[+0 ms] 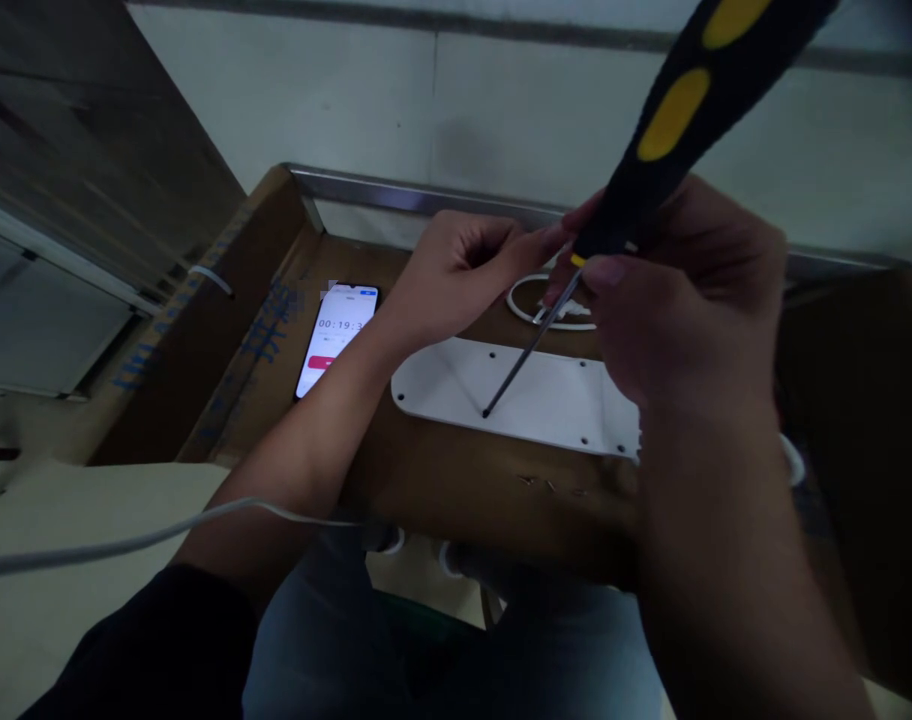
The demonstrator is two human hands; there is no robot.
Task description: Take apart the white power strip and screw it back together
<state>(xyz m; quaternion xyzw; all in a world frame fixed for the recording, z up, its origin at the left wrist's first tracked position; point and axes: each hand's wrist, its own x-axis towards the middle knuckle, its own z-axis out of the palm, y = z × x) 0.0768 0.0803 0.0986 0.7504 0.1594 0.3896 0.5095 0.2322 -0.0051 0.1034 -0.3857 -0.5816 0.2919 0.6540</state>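
My right hand [681, 290] is closed around the lower end of a screwdriver's black and yellow handle [643, 160]. The steel shaft slants down to the left, its tip at a hole along the near edge of a long white power strip housing [441, 385]. Several dark screw holes dot the housing, and its right end is hidden behind my right wrist. My left hand [463, 270] reaches across, its thumb and fingers closed at the lower end of the handle, beside my right fingers. Its fingertips are partly hidden. Small screws [527, 480] lie on the cardboard in front of the housing.
A phone [336, 340] showing a running timer lies left of my forearm. A white cable [520, 300] is coiled behind the housing. Cardboard [276, 290] with raised sides covers the work surface, with a metal rail [396, 195] behind. Another cable [126, 548] crosses at lower left.
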